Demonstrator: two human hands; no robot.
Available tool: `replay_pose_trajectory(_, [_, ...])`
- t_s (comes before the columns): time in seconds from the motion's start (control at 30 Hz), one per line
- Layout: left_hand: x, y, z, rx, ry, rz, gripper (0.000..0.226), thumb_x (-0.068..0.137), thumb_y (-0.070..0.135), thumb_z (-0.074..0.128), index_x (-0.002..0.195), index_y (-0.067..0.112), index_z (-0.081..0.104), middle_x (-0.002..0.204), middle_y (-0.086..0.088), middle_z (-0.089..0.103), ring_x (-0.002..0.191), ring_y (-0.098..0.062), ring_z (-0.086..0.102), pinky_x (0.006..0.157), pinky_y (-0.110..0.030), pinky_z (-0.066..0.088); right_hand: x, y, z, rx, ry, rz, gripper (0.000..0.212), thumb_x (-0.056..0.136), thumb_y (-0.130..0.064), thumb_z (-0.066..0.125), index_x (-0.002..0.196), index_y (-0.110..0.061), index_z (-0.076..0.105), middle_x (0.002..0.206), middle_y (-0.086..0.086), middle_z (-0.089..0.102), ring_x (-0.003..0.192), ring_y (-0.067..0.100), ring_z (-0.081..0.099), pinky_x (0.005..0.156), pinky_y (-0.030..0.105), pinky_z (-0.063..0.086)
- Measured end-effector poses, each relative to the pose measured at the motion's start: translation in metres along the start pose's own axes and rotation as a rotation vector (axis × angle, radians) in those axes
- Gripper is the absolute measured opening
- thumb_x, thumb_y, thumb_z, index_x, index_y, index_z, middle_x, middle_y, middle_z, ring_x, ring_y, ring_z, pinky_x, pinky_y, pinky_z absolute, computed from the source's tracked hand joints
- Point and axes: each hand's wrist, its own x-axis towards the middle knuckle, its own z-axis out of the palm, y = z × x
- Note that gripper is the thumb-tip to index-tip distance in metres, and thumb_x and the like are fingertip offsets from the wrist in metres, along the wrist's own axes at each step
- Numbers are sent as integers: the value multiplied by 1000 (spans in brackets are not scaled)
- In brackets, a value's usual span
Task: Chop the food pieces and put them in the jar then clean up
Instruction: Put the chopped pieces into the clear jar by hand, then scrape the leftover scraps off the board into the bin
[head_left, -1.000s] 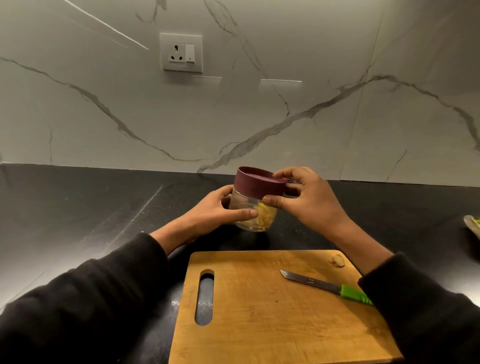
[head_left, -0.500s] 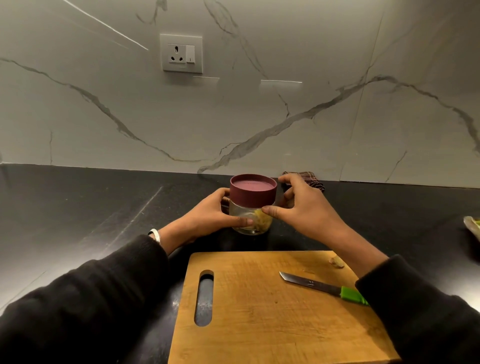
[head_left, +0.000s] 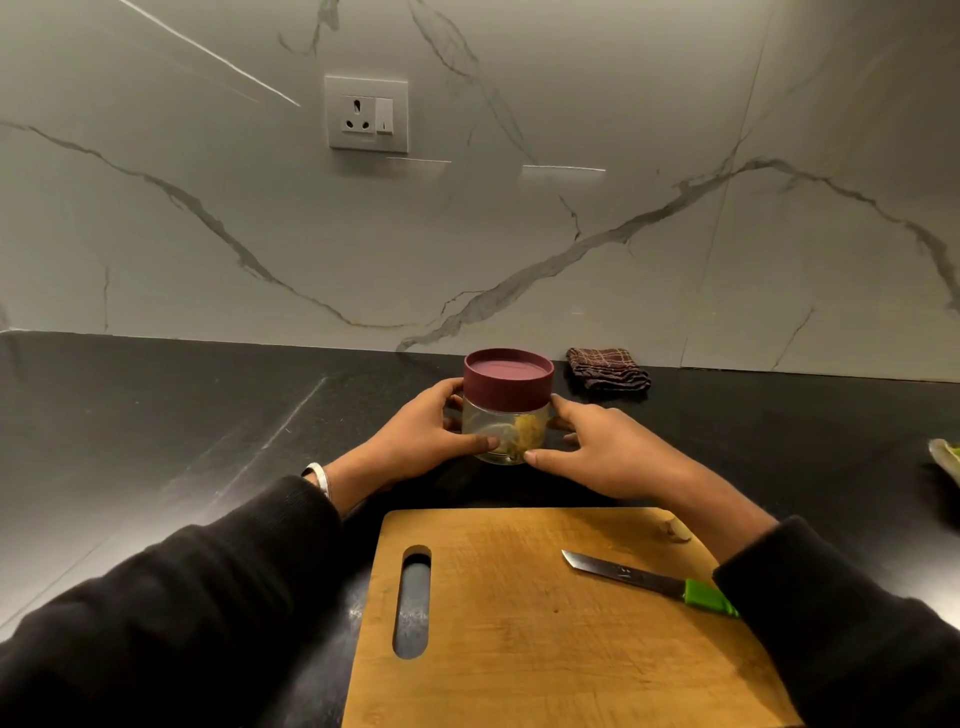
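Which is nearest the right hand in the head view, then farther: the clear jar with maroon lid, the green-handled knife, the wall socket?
1. Clear jar with maroon lid: touching the right hand.
2. Green-handled knife: on the wooden board, below.
3. Wall socket: high, upper left.

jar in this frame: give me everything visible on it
The jar is short, round and clear, glass by the look of it, upright on the black counter just behind the cutting board. A dark maroon lid sits on top, level and seemingly closed. Yellowish chopped food pieces lie inside, filling only part of it. The left hand and right hand hold its sides, thumbs on the near face.
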Motion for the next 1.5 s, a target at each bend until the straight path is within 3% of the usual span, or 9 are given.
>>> replay_pose_trajectory(0.13, [0, -2, -1, 10, -4, 17, 88, 79, 33, 82, 150, 21, 33, 141, 0, 51, 121, -11, 54, 93, -21, 49, -1, 1, -2, 0, 33, 1, 72, 94, -41, 67, 155, -27, 31, 149, 1, 51, 132, 17, 50, 103, 32, 46])
replay_pose_trajectory(0.33, [-5, 2, -2, -30, 164, 9, 102, 70, 77, 68, 151, 25, 33, 137, 0, 52, 122, -13, 53, 104, -40, 50, -2, 1, -4, -14, 101, 16, 72, 96, -32, 66, 157, -21, 30, 148, 4, 50, 131, 19, 51, 102, 35, 49])
replay_pose_trajectory(0.5, [-15, 17, 2, -24, 372, 39, 91, 80, 61, 69, 152, 22, 28, 142, -2, 42, 126, -13, 47, 103, -31, 45, -3, 4, -8, -7, 142, 35, 71, 96, -22, 63, 158, -21, 29, 153, 5, 46, 135, 22, 49, 107, 40, 48])
replay_pose_trajectory(0.63, [-25, 27, 3, 53, 439, 97, 80, 84, 56, 70, 148, 22, 37, 141, -2, 42, 125, -12, 44, 100, -27, 42, -10, -2, -16, -59, 155, 30, 70, 96, -23, 63, 157, -19, 31, 155, 7, 44, 140, 24, 45, 110, 41, 45])
replay_pose_trajectory(0.87, [-53, 53, 5, 282, 290, 150, 51, 86, 53, 69, 129, 28, 56, 130, 5, 54, 118, -8, 50, 103, -46, 47, -42, -12, -32, -98, 144, 27, 64, 96, -24, 62, 155, -22, 37, 154, 6, 46, 139, 22, 46, 108, 37, 45])
replay_pose_trajectory(1.07, [-89, 78, 13, 367, 190, 84, 43, 87, 55, 67, 124, 35, 58, 132, 7, 50, 118, -12, 50, 102, -47, 47, -86, -26, -37, -116, 102, 61, 63, 96, -30, 65, 153, -24, 38, 155, 3, 43, 141, 21, 43, 109, 37, 44])
replay_pose_trajectory(1.33, [-133, 112, 23, 383, 100, -123, 49, 86, 59, 66, 127, 33, 55, 137, 1, 47, 122, -17, 49, 107, -45, 45, -145, -29, -44, -137, 118, 143, 64, 95, -37, 65, 153, -24, 40, 156, 2, 42, 142, 20, 41, 113, 39, 41])
replay_pose_trajectory(1.47, [-150, 111, 24, 355, 135, -265, 65, 89, 54, 65, 143, 29, 39, 140, -6, 42, 106, -24, 62, 81, -35, 59, -167, -19, -40, -180, 100, 239, 65, 95, -39, 64, 153, -22, 39, 154, 3, 44, 140, 22, 43, 111, 39, 42])
replay_pose_trajectory(1.5, [-154, 108, 25, 359, 149, -308, 70, 90, 53, 65, 146, 26, 34, 142, -9, 42, 110, -27, 62, 85, -39, 59, -171, -15, -37, -187, 101, 278, 65, 95, -41, 64, 152, -21, 39, 153, 4, 45, 138, 23, 45, 110, 39, 43])
